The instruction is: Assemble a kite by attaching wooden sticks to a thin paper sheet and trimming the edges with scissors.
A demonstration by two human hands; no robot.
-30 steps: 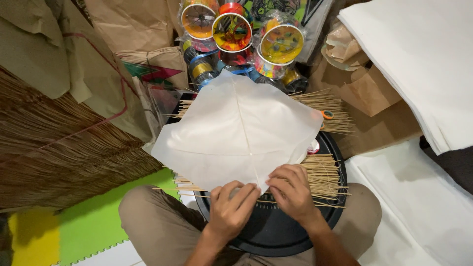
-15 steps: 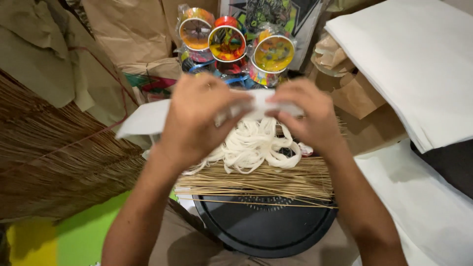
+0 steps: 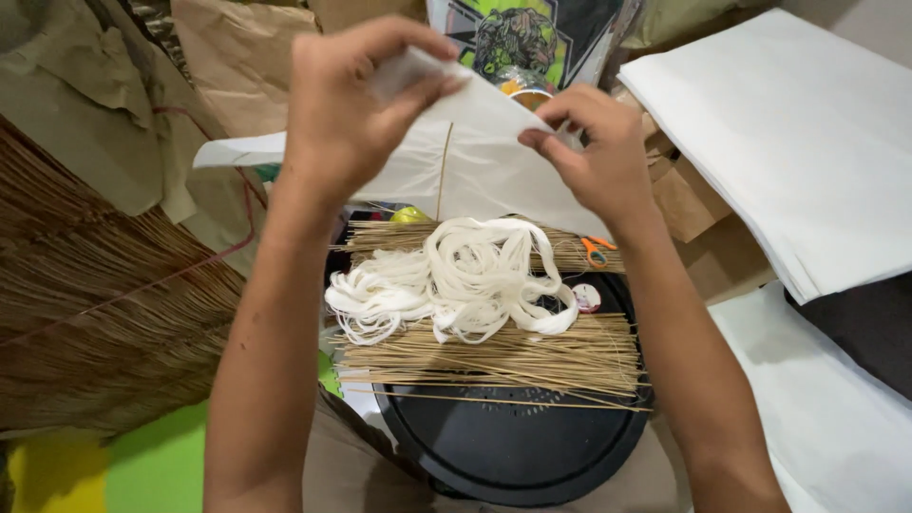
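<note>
Both hands lift a thin white paper sheet [image 3: 494,161] above the tangled white string [image 3: 456,275] and thin sticks [image 3: 494,351]: left hand [image 3: 347,109] pinching its top edge, right hand [image 3: 594,147] pinching the right edge; the thin paper calls for a gentle, even pull.

Materials we see: paper, string, sticks, plastic.
White sheet [image 3: 494,161]: thin matt paper. Skein [image 3: 456,275]: soft white string. Sticks [image 3: 494,351]: thin, dry, straw-coloured. Black tray [image 3: 513,446]: smooth plastic.
</note>
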